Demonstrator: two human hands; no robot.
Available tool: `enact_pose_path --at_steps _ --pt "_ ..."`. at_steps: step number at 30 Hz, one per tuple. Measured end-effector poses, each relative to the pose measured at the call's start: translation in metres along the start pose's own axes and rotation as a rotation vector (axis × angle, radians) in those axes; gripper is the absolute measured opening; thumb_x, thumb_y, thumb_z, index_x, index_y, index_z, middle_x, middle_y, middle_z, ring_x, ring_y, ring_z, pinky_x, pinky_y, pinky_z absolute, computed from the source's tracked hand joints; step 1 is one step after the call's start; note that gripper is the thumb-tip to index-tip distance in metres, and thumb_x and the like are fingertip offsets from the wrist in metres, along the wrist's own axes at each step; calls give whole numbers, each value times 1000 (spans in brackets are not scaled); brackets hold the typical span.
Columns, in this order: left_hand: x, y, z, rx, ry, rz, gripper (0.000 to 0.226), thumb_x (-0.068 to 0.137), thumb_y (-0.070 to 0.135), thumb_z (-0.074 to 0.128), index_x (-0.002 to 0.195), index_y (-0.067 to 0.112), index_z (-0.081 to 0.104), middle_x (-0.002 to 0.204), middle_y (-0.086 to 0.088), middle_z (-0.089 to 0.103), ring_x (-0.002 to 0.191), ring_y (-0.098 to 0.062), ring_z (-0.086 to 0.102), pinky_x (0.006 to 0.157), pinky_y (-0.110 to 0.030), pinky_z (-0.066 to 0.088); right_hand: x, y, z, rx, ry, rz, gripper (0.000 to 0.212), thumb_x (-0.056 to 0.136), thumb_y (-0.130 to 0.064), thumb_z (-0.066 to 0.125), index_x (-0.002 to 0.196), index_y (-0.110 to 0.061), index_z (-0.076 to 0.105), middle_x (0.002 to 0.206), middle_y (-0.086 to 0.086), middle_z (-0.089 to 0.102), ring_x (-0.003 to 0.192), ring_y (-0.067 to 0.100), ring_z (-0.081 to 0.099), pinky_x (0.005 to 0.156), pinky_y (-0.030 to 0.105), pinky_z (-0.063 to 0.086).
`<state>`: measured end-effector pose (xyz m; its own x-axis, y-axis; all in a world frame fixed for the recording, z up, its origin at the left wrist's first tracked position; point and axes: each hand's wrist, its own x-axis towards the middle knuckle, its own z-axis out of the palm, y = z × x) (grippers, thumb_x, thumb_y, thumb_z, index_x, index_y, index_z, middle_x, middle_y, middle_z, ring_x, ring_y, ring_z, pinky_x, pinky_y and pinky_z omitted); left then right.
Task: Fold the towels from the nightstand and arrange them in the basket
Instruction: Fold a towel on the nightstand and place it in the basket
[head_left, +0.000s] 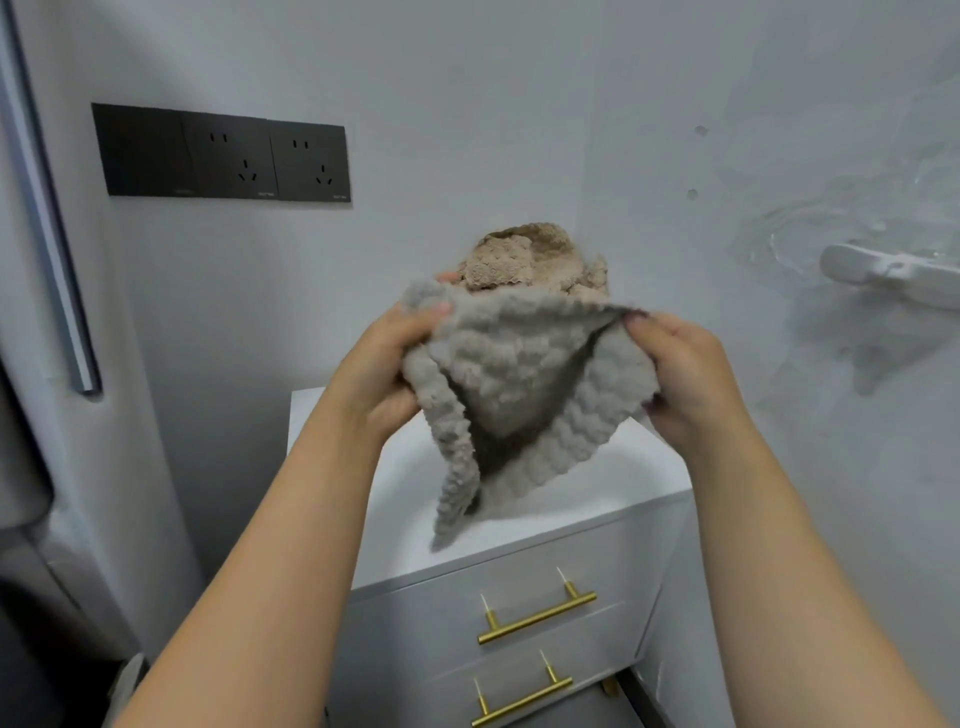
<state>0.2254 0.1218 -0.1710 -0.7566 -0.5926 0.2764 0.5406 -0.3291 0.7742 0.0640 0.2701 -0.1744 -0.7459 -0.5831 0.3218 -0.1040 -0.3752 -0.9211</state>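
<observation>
**Grey towel (519, 374) held up in both hands over the nightstand — not folded yet**

Grey towel hangs in the air above the nightstand (597, 488) top, over its front half. Its lowest tip dangles near the front edge; can't tell if it touches.

Left hand (384, 364) pinches the upper left corner, thumb on the near face, fingers behind. Right hand (680, 374) grips the upper right edge, fingers curled into the cloth. Both hands full.

Key relation: the top edge runs left to right between the two grips, roughly level, with slack in the middle. The rest droops below into a bunched point, skewed toward the left hand's side. So the long axis isn't laid out — the cloth sits below and between the hands, about equally near to each.

Next move, my read: spread the hands to square the top edge, then fold over the nightstand top. Risk is a twist in the bunched part.

Beige towel (524, 260) lies crumpled at the back edge of the top by the wall, directly behind the grey one, untouched. Basket not in view. Task looks early.
</observation>
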Motion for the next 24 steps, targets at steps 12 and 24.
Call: enact_pose_path --at_steps 12,24 --pt "28 -34 -85 1446 462 41 34 85 21 65 62 0 53 57 -6 51 57 -21 46 54 -28 34 24 46 -3 -666 192 51 23 81 -10 65 59 -5 57 56 8 54 58 16 48 52 24 33" --pt "0 -9 -71 484 -147 -452 27 79 21 56 59 9 70 45 -4 59 34 -8 54 34 -12 41 16 23 -13 -387 -864 417 29 83 10 51 71 -10 69 73 10 65 63 18 63 53 24 49"
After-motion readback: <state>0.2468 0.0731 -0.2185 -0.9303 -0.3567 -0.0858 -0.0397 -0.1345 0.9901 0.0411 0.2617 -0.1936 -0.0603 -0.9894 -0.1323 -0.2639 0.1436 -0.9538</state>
